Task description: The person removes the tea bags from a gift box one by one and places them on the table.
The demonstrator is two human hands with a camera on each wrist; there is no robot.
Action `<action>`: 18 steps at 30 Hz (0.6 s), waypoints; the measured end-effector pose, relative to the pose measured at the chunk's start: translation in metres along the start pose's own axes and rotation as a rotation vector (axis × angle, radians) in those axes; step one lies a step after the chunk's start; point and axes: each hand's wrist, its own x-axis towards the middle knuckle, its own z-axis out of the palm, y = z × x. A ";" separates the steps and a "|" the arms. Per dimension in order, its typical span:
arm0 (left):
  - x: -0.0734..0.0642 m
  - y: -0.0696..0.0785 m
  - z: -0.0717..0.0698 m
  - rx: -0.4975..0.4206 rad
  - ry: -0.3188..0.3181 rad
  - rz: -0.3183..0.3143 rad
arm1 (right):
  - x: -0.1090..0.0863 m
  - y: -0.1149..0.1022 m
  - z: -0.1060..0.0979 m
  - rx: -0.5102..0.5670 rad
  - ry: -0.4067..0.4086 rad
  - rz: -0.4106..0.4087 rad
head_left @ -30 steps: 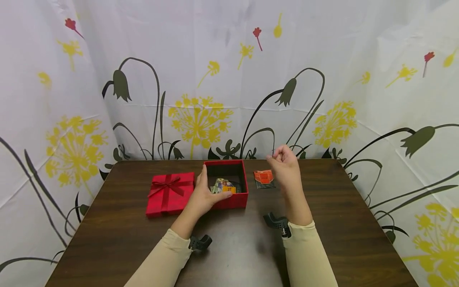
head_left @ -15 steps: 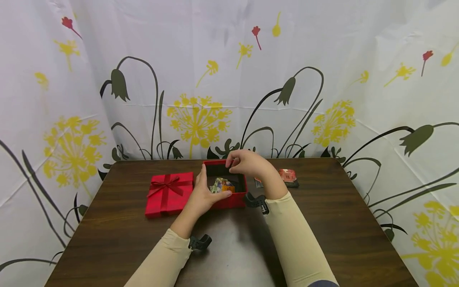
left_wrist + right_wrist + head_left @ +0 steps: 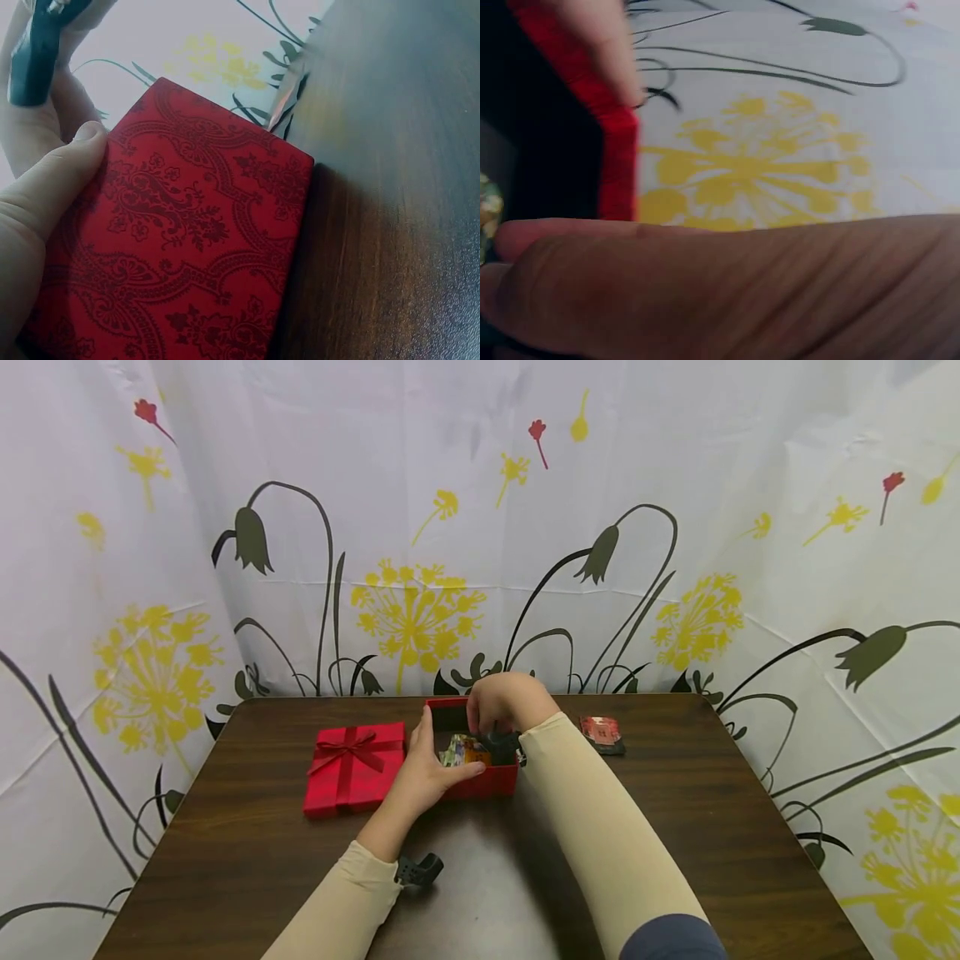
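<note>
A red gift box with a dark inside stands lidless toward the back of the table. My left hand grips its left front corner, the thumb against the patterned red wall in the left wrist view and the fingers along the left side. Several small colourful packets lie in the box. My right hand reaches down into it, fingers bent downward close to those packets; the fingertips are hidden in the head view. In the right wrist view the right hand passes beside the red rim; I cannot tell whether it holds anything.
To the left of the box lies its red lid with a ribbon bow. A small red and black packet rests on the dark wooden table to the right. Behind the table hangs a flowered white curtain.
From above the table on the right, my right hand has moved left and down into the box. The red packet has come into sight; an orange one is now hidden. My left hand stays put.
</note>
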 end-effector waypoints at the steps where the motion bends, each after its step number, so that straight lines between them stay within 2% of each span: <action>1: 0.000 0.000 0.000 -0.003 0.002 0.002 | 0.002 -0.001 0.001 -0.012 -0.005 -0.002; 10: -0.002 0.001 0.000 -0.009 -0.003 0.008 | 0.023 -0.002 0.008 -0.051 0.028 0.045; 18: -0.001 -0.001 0.000 -0.006 0.006 0.020 | 0.033 -0.006 0.011 -0.178 0.009 0.048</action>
